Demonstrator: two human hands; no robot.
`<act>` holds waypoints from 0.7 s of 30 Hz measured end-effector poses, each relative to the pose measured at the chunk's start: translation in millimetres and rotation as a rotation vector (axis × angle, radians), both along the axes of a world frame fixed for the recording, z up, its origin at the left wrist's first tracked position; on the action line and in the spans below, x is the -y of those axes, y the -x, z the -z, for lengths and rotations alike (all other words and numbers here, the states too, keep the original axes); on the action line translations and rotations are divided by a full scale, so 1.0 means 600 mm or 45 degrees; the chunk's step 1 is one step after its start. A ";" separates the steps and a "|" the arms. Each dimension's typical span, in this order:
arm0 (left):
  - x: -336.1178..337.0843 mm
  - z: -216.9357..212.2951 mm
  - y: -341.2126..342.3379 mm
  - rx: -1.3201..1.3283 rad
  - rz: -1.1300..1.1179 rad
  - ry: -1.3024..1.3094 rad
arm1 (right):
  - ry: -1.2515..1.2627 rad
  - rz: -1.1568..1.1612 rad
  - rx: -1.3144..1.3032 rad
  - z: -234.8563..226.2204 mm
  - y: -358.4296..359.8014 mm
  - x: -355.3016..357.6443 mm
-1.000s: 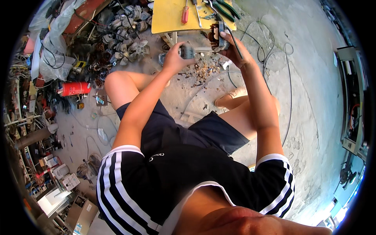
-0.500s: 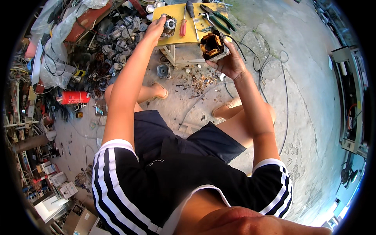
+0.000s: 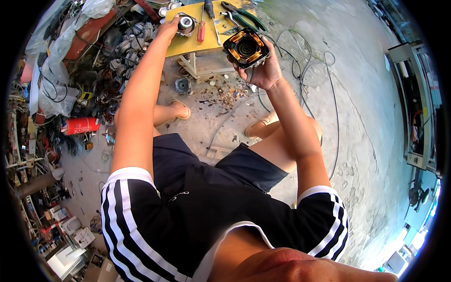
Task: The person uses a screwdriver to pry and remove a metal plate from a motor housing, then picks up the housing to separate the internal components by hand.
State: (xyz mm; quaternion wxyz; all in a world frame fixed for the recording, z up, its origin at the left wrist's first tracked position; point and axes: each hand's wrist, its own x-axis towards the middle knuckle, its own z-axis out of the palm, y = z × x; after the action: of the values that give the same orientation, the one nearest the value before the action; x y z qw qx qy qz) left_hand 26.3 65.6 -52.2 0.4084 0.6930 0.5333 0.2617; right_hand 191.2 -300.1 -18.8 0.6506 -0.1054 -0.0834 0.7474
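While the right hand [image 3: 264, 70] grips the stator [image 3: 246, 47], the left hand [image 3: 170, 29] has reached out, fingers setting the rotor [image 3: 185, 23] on the stool [image 3: 192, 43].

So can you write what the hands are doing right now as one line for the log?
left hand: on round metal part on yellow table | right hand: holds square motor stator | red screwdriver, green pliers on table

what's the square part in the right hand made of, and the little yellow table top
The square motor part in the right hand looks like a dark metal frame, matte black, with shiny orange-brown windings at its corners that read as copper wire. The yellow table top looks like a painted board, flat and dull, probably wood, though the paint hides the grain; its pale legs look painted too.
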 end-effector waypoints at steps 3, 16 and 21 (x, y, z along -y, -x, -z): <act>0.033 -0.008 -0.001 0.150 0.048 0.073 | 0.035 0.000 0.041 0.002 -0.005 0.007; 0.308 -0.142 0.070 0.168 0.111 -0.495 | 0.146 0.140 0.298 -0.020 0.016 0.014; 0.445 -0.152 0.098 0.610 0.226 0.652 | 0.116 0.099 0.379 -0.017 0.025 0.010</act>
State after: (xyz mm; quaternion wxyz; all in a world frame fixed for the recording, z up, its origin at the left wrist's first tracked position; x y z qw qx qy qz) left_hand -32.6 -201.2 38.8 0.7034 0.5307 0.4084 0.2382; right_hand 176.3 -306.2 -8.6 0.6541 -0.2476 -0.1407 0.7008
